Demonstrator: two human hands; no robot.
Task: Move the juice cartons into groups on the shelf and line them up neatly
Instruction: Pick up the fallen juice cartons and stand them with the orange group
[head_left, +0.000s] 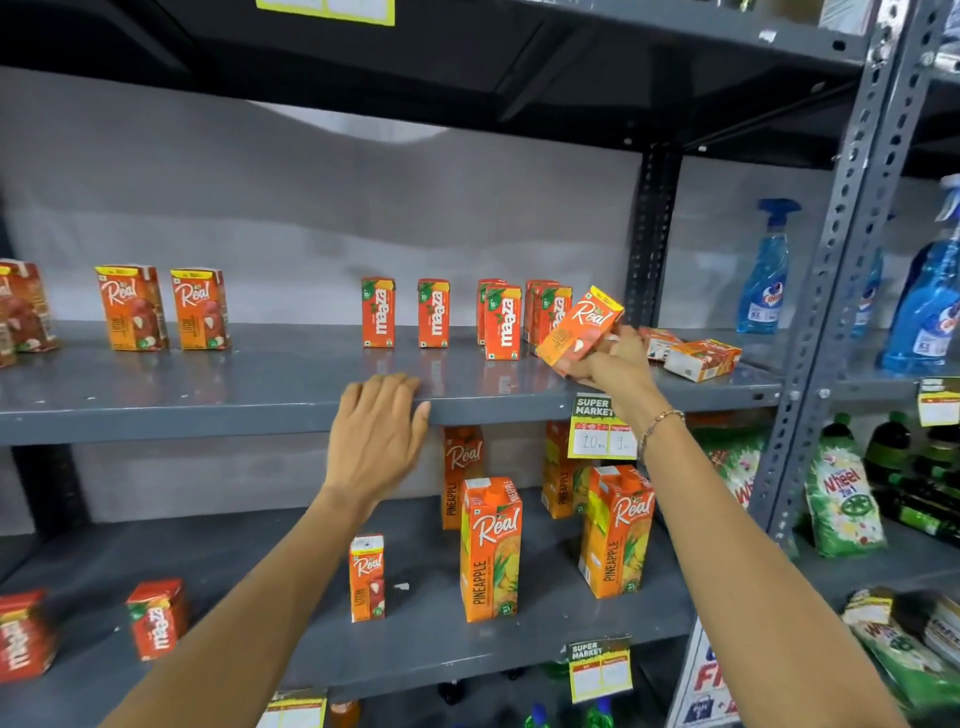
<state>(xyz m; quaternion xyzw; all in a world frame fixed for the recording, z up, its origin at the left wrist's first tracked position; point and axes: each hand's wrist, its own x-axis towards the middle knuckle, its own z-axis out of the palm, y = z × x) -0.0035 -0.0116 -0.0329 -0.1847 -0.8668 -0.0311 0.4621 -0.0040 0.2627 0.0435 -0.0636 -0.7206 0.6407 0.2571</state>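
Note:
My right hand grips a small orange Real carton, tilted, just above the grey shelf at its right part. My left hand rests flat on the shelf's front edge, fingers apart, holding nothing. Two upright Real cartons stand at the left, another Real carton at the far left edge. Several red Maaza cartons stand in the middle. Two Real cartons lie on their sides at the right end.
The lower shelf holds tall Real pineapple cartons, a small Real carton and Maaza cartons. Blue spray bottles and green detergent bags fill the neighbouring rack beyond the slotted upright. A price tag hangs below my right hand.

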